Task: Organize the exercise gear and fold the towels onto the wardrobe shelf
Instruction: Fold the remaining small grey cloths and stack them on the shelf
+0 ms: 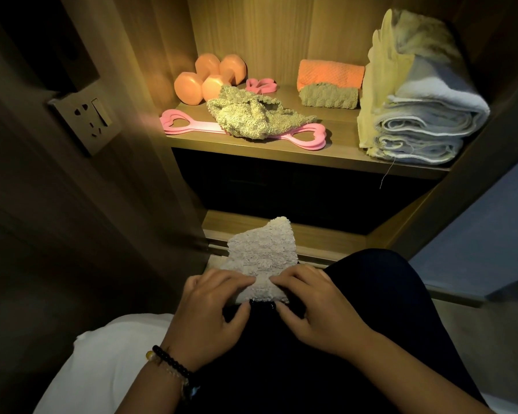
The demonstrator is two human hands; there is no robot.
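— Head view: what is the person working on, and what is it made of?

— A small cream towel point(253, 258) of thick, nubbly terry, lying on the person's dark-clothed lap in a rough triangle, its far corner pointing toward the wardrobe.

— How are the hands placed?

— Both sit at the towel's near edge, backs up. The left hand point(211, 312) has its fingers point(237, 277) curled over the left part of that edge, thumb tucked below, pinching the cloth. The right hand point(314, 309) mirrors it, its fingers bent down onto the right part of the edge and gripping it. A dark beaded bracelet point(171, 361) circles the left wrist.

— And the wardrobe shelf point(326, 150)?

— Wood-grained and warmly lit. At the back left stand two smooth orange dumbbells point(210, 77) with faceted heads, side by side and touching. A flat pink resistance band point(192, 125) with heart-shaped loops runs along the front; a crumpled greenish shaggy towel point(251, 115) lies heaped over its middle. A smaller pink band point(262, 85) rests behind that heap. Toward the back, a folded orange waffle-textured towel point(331, 74) sits on a folded olive one point(329, 97). At the right is a tall stack of folded white and pale yellow towels point(416, 115), a loose thread hanging off the shelf edge.
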